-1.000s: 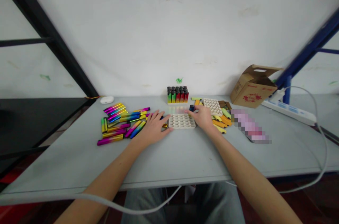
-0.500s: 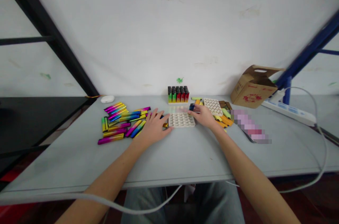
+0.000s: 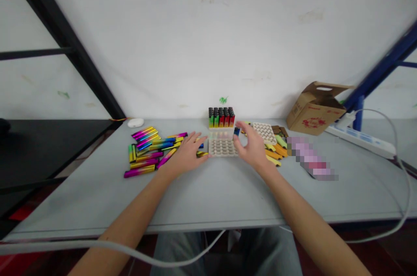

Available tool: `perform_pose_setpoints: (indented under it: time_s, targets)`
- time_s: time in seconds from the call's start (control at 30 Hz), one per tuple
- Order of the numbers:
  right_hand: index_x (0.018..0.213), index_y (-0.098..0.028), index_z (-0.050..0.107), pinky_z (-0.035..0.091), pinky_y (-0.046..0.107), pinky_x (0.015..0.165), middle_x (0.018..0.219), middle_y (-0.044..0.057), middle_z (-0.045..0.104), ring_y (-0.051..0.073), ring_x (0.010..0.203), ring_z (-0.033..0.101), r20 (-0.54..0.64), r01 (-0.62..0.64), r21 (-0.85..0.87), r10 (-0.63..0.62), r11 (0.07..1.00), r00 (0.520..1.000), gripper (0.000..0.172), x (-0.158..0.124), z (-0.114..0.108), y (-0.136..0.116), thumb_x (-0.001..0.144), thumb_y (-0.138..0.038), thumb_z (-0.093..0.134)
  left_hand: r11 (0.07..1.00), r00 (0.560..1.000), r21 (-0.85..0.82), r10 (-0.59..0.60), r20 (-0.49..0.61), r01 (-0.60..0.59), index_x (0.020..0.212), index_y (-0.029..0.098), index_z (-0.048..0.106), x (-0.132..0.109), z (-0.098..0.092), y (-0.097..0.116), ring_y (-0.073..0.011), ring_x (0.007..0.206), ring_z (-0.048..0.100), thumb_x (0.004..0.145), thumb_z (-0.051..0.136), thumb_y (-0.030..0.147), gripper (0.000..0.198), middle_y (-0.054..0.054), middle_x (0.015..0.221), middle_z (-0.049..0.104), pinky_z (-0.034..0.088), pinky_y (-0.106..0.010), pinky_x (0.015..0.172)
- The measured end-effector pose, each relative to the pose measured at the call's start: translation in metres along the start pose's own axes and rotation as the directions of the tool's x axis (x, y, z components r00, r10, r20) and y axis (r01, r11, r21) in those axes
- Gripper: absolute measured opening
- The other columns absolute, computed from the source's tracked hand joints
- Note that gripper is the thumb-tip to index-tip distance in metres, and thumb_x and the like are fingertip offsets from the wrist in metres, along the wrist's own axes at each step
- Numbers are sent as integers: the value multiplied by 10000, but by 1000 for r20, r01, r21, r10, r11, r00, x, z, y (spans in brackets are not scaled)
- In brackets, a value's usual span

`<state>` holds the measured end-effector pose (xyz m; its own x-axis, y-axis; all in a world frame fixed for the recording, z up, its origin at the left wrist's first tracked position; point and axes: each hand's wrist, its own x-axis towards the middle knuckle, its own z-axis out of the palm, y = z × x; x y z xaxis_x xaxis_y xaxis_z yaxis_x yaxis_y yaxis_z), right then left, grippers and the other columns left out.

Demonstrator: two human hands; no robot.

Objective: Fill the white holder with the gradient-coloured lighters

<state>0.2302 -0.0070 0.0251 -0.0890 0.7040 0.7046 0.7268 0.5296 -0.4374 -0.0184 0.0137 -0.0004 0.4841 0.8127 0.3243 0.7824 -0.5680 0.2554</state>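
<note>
Lighter (image 3: 236, 131), blue with dark top, at the far right corner of the tray (image 3: 223, 147); tray lies on the table (image 3: 208, 197), short of its far edge. Right hand (image 3: 253, 147): thumb and forefinger apart about the lighter; whether either touches it, cannot tell. Left hand (image 3: 186, 154): palm down, fingers spread, no grip visible; thumb tip by the tray's near left corner, loose lighters (image 3: 140, 171) beside the hand.

Handling (judged): lighter light, stiff, slick-sided; best pinched by its sides just below the top. Tray probably light, rigid, apt to slide; steady by its left edge. Upright lighters (image 3: 221, 119) near the table's far edge.
</note>
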Motion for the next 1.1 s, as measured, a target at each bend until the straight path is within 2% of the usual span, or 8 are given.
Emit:
perform_pose_setpoints:
  time_s: [0.03, 0.1, 0.2, 0.57, 0.8, 0.9, 1.0, 1.1]
  targets:
    - [1245, -151, 558, 481, 426, 974, 1183, 142, 668, 255, 1091, 627, 104, 96, 17, -97, 995, 990, 380, -3, 2, -6, 889, -271, 498, 999, 1000, -24, 24, 0, -24, 1315, 121, 546, 0, -4, -5, -368, 1371, 347, 826, 586, 509, 626, -206, 1428, 457, 302, -540, 1115]
    - [1236, -168, 580, 470, 407, 996, 1202, 120, 666, 237, 1118, 613, 359, 252, 77, -263, 965, 896, 349, -11, 9, -15, 921, -263, 464, 994, 996, -74, 85, 13, -84, 1202, 155, 640, -1, -11, -14, -356, 1361, 368, 816, 608, 481, 507, -180, 1394, 503, 314, -544, 1111]
    - [1318, -107, 529, 375, 448, 1096, 1388, 177, 528, 278, 1312, 463, 516, 348, 49, -322, 936, 794, 439, -20, 22, -17, 945, -324, 451, 985, 987, -101, 146, 62, -139, 1070, 220, 718, -3, -20, -23, -348, 1354, 382, 798, 642, 403, 337, -127, 1363, 544, 302, -561, 1114]
    - [1399, -69, 450, 287, 471, 1148, 1470, 210, 419, 313, 1388, 353, 585, 328, -28, -251, 944, 771, 577, -19, 37, -8, 957, -437, 409, 978, 976, -97, 195, 93, -186, 975, 214, 684, -3, -18, -20, -290, 1348, 391, 885, 544, 298, 187, -75, 1285, 595, 307, -501, 1126]
    - [1265, -113, 551, 392, 448, 1063, 1303, 176, 584, 265, 1235, 515, 339, 169, 180, -222, 969, 914, 464, -15, 33, -18, 911, -411, 523, 981, 981, -103, 155, -116, -167, 1079, 210, 646, -1, -23, -3, -264, 1190, 525, 912, 529, 343, 243, -80, 1096, 684, 339, -515, 1076]
    - [1059, -160, 633, 510, 393, 854, 988, 107, 705, 218, 923, 646, 269, -77, 332, -16, 940, 963, 289, -12, 35, -22, 873, -374, 576, 967, 963, -133, 191, -189, -218, 1030, 211, 675, 1, -24, 8, -257, 1127, 555, 888, 576, 330, 210, -75, 1018, 710, 397, -480, 1022]
    - [922, -168, 620, 519, 300, 634, 775, 49, 694, 167, 692, 649, 378, -398, 543, 207, 740, 902, 226, -9, 39, -21, 810, -365, 629, 952, 955, -221, 156, -252, -214, 1002, 213, 691, 3, -23, 17, -244, 1048, 597, 838, 647, 335, 209, -69, 974, 718, 447, -441, 971]
    - [859, -168, 593, 501, 261, 557, 682, 18, 671, 153, 624, 642, 447, -546, 658, 315, 518, 838, 250, -3, 35, -15, 729, -361, 685, 909, 951, -410, -57, -303, -76, 1034, 190, 681, 5, -20, 22, -228, 955, 642, 775, 707, 363, 313, -79, 1007, 714, 503, -407, 906]
